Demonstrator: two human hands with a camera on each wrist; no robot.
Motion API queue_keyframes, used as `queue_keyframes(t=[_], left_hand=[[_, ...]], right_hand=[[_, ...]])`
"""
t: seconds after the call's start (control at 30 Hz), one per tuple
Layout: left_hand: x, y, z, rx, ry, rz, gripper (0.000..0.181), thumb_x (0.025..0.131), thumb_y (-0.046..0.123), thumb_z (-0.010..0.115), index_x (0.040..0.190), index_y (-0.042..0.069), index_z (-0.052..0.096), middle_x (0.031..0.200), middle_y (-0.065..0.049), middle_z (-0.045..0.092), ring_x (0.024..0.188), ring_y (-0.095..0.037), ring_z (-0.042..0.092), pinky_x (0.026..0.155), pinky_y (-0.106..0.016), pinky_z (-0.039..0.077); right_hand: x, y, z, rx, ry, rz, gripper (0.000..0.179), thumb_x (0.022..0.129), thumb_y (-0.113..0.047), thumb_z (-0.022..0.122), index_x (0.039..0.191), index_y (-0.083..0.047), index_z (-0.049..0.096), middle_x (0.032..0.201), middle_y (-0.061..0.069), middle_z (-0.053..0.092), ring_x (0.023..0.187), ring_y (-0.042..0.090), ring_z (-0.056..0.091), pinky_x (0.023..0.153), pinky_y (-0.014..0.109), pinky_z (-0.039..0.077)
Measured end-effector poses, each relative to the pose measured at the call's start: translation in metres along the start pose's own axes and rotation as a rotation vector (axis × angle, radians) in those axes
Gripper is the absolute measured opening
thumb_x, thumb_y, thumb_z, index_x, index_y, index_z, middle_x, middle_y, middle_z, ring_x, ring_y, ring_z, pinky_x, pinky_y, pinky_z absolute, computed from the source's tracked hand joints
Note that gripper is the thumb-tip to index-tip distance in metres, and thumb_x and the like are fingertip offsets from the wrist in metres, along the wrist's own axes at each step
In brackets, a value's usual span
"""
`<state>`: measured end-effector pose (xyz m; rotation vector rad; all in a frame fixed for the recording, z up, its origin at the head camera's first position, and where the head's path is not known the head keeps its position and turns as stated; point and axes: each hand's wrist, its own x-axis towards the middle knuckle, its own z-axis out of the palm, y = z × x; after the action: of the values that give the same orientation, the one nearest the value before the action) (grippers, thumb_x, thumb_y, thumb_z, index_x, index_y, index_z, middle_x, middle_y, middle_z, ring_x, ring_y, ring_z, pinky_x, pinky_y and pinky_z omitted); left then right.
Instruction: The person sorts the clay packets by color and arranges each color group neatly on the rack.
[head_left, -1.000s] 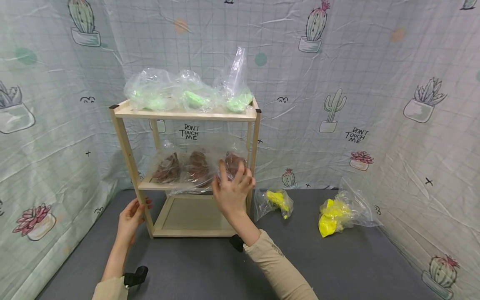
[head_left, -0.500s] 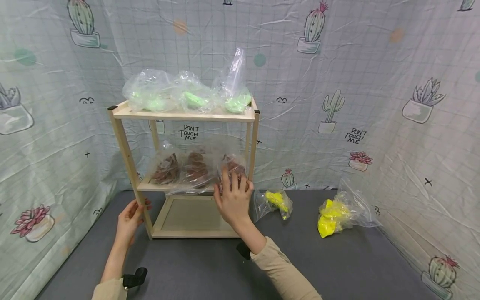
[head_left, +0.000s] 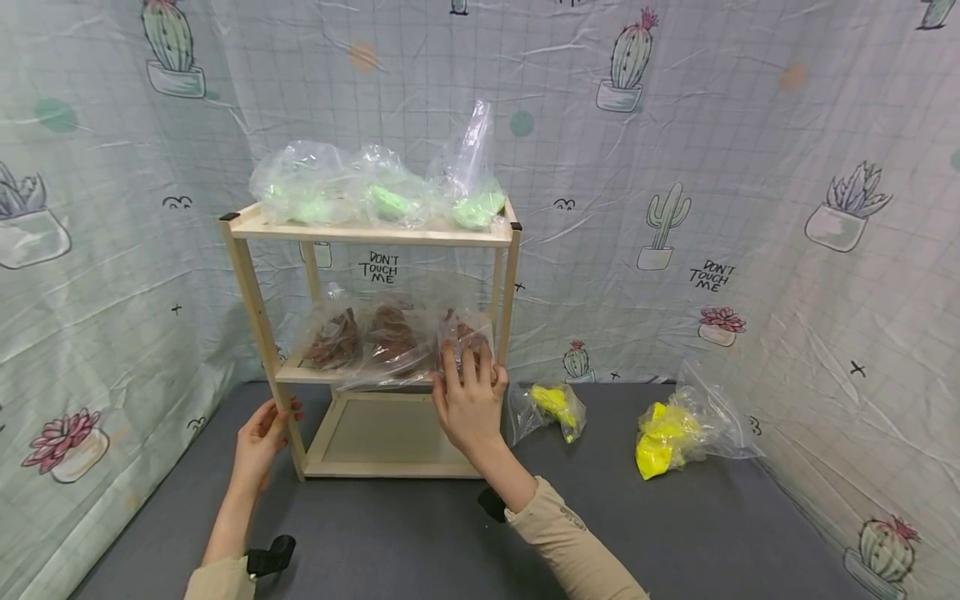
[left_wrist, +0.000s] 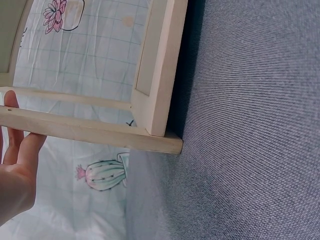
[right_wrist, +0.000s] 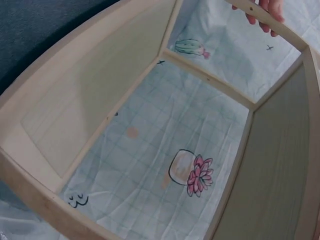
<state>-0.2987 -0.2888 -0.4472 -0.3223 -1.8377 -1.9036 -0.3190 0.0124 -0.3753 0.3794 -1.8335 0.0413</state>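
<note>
A light wooden shelf rack (head_left: 375,236) stands on the grey cloth. My left hand (head_left: 258,437) holds its front left post (left_wrist: 75,131), fingers on one side and thumb on the other. On the middle shelf sit three clear plastic bags with brown contents: a left bag (head_left: 334,337), a middle bag (head_left: 393,333) and a right bag (head_left: 465,325). Extended fingers of my right hand (head_left: 472,408) rest against the front of the right bag and hide its lower part. The right wrist view shows the rack's lower panel (right_wrist: 100,85), not the right hand.
Bags with pale green contents line the top shelf: a left one (head_left: 300,187), a middle one (head_left: 392,200) and a right one (head_left: 476,204). Right of the rack lie a small bag with yellow contents (head_left: 555,402) and a larger yellow one (head_left: 667,433). Patterned curtains (head_left: 600,250) surround the table.
My right hand has shifted slightly down and right, its fingers now flatter against the right brown bag. That bag sits a little more upright. The left hand stays on the post.
</note>
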Motion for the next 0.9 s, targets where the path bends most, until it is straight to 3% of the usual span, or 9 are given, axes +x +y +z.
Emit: queue_keyframes(t=[0.47,0.7,0.9], left_hand=[[0.000,-0.001,0.000,-0.040,-0.002,0.007,0.032,0.093,0.012,0.044,0.123,0.004,0.049,0.097,0.019,0.063,0.088,0.005,0.060,0.067,-0.015,0.047],[0.000,0.000,0.000,-0.026,-0.001,0.013,0.026,0.093,0.012,0.044,0.117,0.016,0.055,0.096,0.019,0.063,0.088,0.004,0.061,0.067,-0.015,0.047],[0.000,0.001,0.000,-0.013,-0.005,0.005,0.026,0.093,0.013,0.044,0.116,0.016,0.055,0.097,0.019,0.063,0.089,0.005,0.060,0.067,-0.015,0.047]], right_hand=[[-0.012,0.011,0.002,0.000,-0.040,-0.077,0.048,0.096,-0.036,0.025,0.133,-0.011,0.041,0.124,0.013,0.051,0.114,0.031,0.048,0.090,0.044,0.019],[-0.019,0.016,0.002,0.047,-0.088,-0.108,0.051,0.095,-0.038,0.029,0.136,-0.009,0.035,0.133,0.018,0.042,0.122,0.033,0.041,0.094,0.044,0.018],[-0.023,0.028,-0.005,0.123,-0.113,-0.173,0.054,0.091,-0.037,0.039,0.136,-0.008,0.035,0.138,0.017,0.037,0.127,0.030,0.035,0.096,0.047,0.017]])
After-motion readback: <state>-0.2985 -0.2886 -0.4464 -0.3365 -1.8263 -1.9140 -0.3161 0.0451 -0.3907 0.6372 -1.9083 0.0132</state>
